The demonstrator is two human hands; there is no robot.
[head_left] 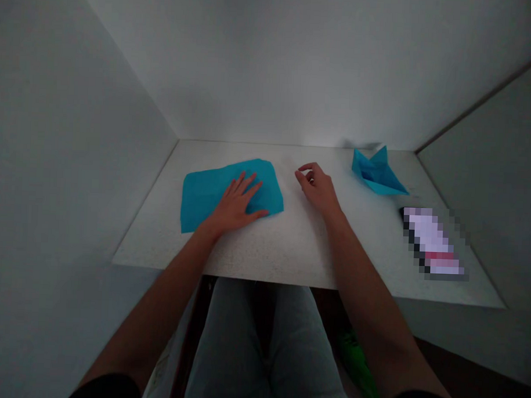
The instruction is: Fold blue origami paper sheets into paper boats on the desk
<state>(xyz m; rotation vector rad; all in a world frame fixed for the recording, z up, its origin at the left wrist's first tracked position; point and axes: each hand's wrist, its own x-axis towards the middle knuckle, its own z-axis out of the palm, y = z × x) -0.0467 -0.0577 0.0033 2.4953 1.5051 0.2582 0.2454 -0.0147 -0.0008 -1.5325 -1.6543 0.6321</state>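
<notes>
A sheet of blue paper (pixel 202 194) lies flat on the white tabletop, its right-hand corners cut or folded at a slant. My left hand (pixel 237 207) rests palm down on the sheet's right part, fingers spread. To the right of the paper, apart from it, my right hand (pixel 320 186) is held over the table. Its fingers are curled, with thumb and index tips close together; whether something small is between them I cannot make out. Farther right, near the back wall, stands a folded blue paper boat (pixel 377 171) with raised points.
A phone (pixel 433 240), blurred out, lies on the right of the white table (pixel 268 251). Pale walls (pixel 274 66) close off the back and both sides. Below the front edge are my legs (pixel 264 344) and something green (pixel 359 365) on the right.
</notes>
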